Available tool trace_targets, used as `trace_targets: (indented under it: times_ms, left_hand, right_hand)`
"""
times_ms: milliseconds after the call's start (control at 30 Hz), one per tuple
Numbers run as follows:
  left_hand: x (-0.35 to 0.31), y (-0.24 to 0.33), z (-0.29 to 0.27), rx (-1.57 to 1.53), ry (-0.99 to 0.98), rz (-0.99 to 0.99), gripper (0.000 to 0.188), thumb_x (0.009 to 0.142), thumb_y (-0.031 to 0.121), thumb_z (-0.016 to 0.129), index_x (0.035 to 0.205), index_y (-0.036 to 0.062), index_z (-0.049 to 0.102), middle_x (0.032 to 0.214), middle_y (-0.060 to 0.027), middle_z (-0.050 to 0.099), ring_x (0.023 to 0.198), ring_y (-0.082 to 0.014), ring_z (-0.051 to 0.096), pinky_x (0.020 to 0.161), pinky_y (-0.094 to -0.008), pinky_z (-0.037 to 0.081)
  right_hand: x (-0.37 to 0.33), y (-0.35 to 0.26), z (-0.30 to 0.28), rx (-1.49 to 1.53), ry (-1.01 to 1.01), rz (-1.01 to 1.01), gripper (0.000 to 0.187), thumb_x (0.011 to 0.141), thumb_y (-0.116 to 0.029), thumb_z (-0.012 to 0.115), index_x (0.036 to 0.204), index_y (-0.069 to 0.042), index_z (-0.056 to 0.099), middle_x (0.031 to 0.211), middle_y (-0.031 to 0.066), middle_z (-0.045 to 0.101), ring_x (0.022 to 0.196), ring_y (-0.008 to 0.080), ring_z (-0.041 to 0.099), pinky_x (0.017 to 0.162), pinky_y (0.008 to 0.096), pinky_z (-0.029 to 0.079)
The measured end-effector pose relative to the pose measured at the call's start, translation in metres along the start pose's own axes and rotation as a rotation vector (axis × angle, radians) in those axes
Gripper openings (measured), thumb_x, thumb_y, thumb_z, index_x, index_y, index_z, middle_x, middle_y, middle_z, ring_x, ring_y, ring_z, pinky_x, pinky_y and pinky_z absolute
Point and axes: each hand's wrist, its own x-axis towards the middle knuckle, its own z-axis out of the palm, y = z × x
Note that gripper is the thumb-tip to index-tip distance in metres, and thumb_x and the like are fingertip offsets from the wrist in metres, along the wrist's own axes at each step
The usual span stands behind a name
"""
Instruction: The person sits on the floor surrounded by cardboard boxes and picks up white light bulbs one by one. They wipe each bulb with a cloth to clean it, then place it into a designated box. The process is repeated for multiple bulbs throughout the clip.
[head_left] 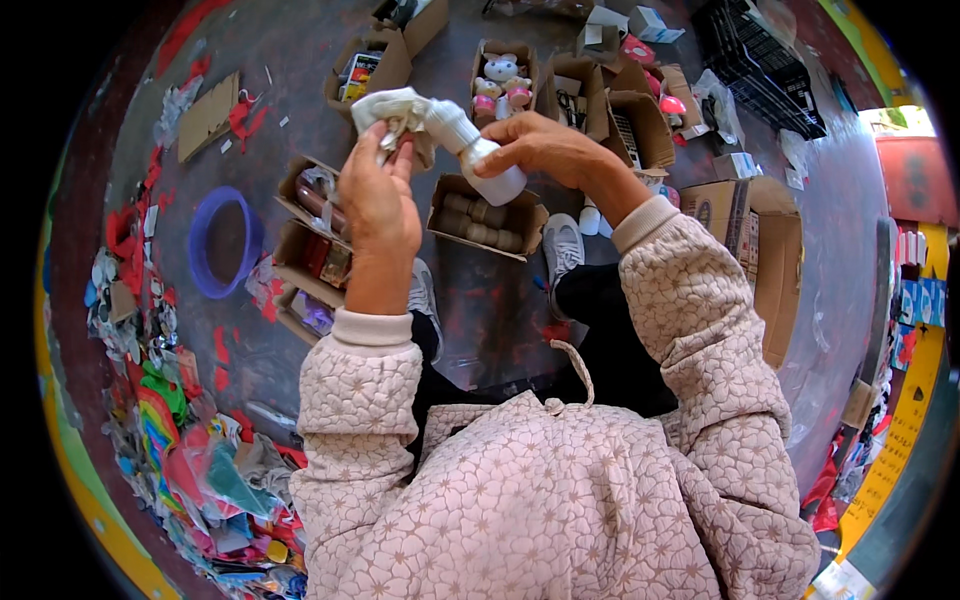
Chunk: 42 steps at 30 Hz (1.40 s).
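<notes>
My left hand [380, 190] pinches a crumpled white cloth [392, 103] above the boxes on the floor. My right hand [545, 150] grips a white bottle [502, 186] with its rounded end tilted down to the right. Between the two hands a ribbed white piece [452, 125] meets the bottle's upper end; whether it belongs to the bottle or the cloth I cannot tell. Just below the bottle stands a small cardboard box [470, 243] holding several brownish, rounded pieces.
Ahead, open cartons hold pink and white toy figures [502, 68] and small packages. A purple basin [226, 243] stands at left, beside a heap of colourful scraps [215, 470]. At right are a large carton [775, 260] and a black crate [760, 65].
</notes>
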Motion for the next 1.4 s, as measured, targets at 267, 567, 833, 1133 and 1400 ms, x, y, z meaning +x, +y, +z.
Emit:
trace_targets:
  times_ms: [267, 567, 833, 1133, 1400]
  left_hand:
    - [0.001, 0.019, -0.014, -0.028, 0.065, -0.056, 0.033, 0.088, 0.011, 0.051, 0.114, -0.0099, 0.048, 0.115, -0.0156, 0.049, 0.106, -0.0251, 0.050, 0.095, -0.0335, 0.042]
    - [0.007, 0.018, -0.017, 0.035, 0.077, -0.112, 0.035, 0.089, 0.011, 0.050, 0.116, -0.0108, 0.045, 0.119, -0.0170, 0.048, 0.107, -0.0271, 0.050, 0.095, -0.0354, 0.041]
    - [0.007, 0.015, -0.020, 0.058, 0.112, -0.097, 0.034, 0.088, 0.006, 0.048, 0.115, -0.0136, 0.044, 0.119, -0.0194, 0.048, 0.107, -0.0302, 0.051, 0.097, -0.0369, 0.042]
    - [0.009, 0.010, -0.027, 0.157, 0.069, -0.122, 0.035, 0.087, 0.000, 0.047, 0.116, -0.0175, 0.042, 0.119, -0.0210, 0.048, 0.107, -0.0302, 0.052, 0.095, -0.0360, 0.045]
    - [0.009, 0.010, -0.034, 0.222, 0.002, -0.229, 0.037, 0.089, 0.000, 0.047, 0.121, -0.0150, 0.037, 0.123, -0.0221, 0.043, 0.113, -0.0293, 0.048, 0.095, -0.0307, 0.046]
  right_hand:
    - [0.062, 0.143, 0.024, -0.609, 0.020, 0.327, 0.037, 0.055, -0.023, 0.072, 0.083, 0.001, 0.068, 0.081, 0.0187, 0.066, 0.075, 0.0301, 0.064, 0.070, 0.0360, 0.050]
    - [0.076, 0.241, 0.065, -0.893, 0.136, 0.265, 0.025, 0.072, -0.010, 0.056, 0.092, 0.005, 0.059, 0.109, 0.0258, 0.051, 0.098, 0.0397, 0.054, 0.083, 0.0475, 0.044]
    - [0.073, 0.258, 0.088, -1.562, 0.028, 0.198, 0.018, 0.076, -0.016, 0.054, 0.088, -0.007, 0.065, 0.085, 0.0094, 0.061, 0.077, 0.0251, 0.061, 0.066, 0.0483, 0.047]
    - [0.080, 0.253, 0.087, -1.580, -0.007, 0.083, 0.017, 0.078, -0.019, 0.054, 0.077, -0.013, 0.070, 0.076, 0.0035, 0.066, 0.073, 0.0221, 0.063, 0.053, 0.0466, 0.050]
    - [0.099, 0.266, 0.111, -1.675, 0.127, 0.360, 0.023, 0.080, -0.021, 0.052, 0.087, -0.009, 0.070, 0.081, 0.0081, 0.066, 0.073, 0.0288, 0.063, 0.050, 0.0519, 0.048]
